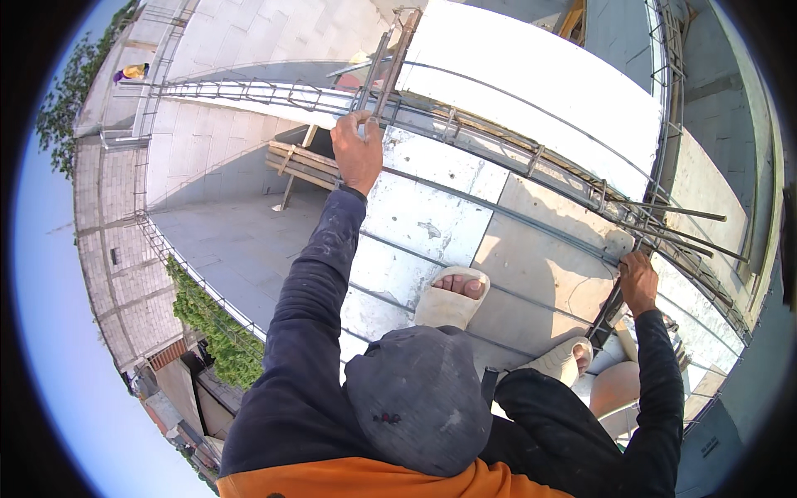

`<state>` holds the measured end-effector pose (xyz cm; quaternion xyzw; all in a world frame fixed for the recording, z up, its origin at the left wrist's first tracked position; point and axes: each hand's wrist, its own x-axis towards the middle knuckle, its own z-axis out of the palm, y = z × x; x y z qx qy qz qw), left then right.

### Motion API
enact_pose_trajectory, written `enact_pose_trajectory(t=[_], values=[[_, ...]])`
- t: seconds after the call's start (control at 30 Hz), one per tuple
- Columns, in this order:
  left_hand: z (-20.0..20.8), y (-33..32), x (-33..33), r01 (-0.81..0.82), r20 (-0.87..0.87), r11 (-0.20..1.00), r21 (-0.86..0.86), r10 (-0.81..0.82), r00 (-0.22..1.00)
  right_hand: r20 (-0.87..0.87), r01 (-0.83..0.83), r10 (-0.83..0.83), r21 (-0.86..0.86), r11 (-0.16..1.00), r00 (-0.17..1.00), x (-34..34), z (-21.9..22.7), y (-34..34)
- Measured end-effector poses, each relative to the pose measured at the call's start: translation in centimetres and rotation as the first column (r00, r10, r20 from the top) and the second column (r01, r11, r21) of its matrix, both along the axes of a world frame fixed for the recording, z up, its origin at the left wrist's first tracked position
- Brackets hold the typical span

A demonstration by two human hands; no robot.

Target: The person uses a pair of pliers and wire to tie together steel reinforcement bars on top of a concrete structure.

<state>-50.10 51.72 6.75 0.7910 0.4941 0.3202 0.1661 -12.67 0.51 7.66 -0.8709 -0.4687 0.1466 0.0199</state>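
My left hand (358,154) is stretched far forward and closed around the steel bars of a long rebar cage (465,124) that lies across the pale concrete slab (432,224). My right hand (638,282) grips the same cage further along, where several bar ends (672,217) stick out. Both arms are in dark blue sleeves. My feet in white sandals (452,300) stand on the slab between the two hands. A dark cap (419,398) fills the lower middle of the view.
A second rebar run (224,90) stretches to the far left along block walls. Wooden planks (303,166) lie below the cage. The slab edge drops to a lower roof (224,241), with greenery (212,319) beyond. A distant person (133,73) stands at the upper left.
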Motion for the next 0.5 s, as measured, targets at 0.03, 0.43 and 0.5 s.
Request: enact_pose_trajectory(t=[0.03,0.43,0.5], values=[[-1.5,4.9,-6.6,-0.123,-0.081,0.992,0.024,0.125,0.989,-0.028,-0.034,0.034,0.001,0.999,0.999,-0.8,-0.6,1.4],[-6.5,10.0,-8.6,0.028,0.179,0.377,-0.926,0.372,0.911,-0.139,-0.014,0.005,-0.064,0.998,0.990,0.2,-0.8,1.9],[-6.3,9.6,-9.4,0.123,0.260,0.326,-0.937,0.420,0.869,-0.153,-0.001,-0.003,-0.030,1.000,0.988,0.1,-0.9,1.9]])
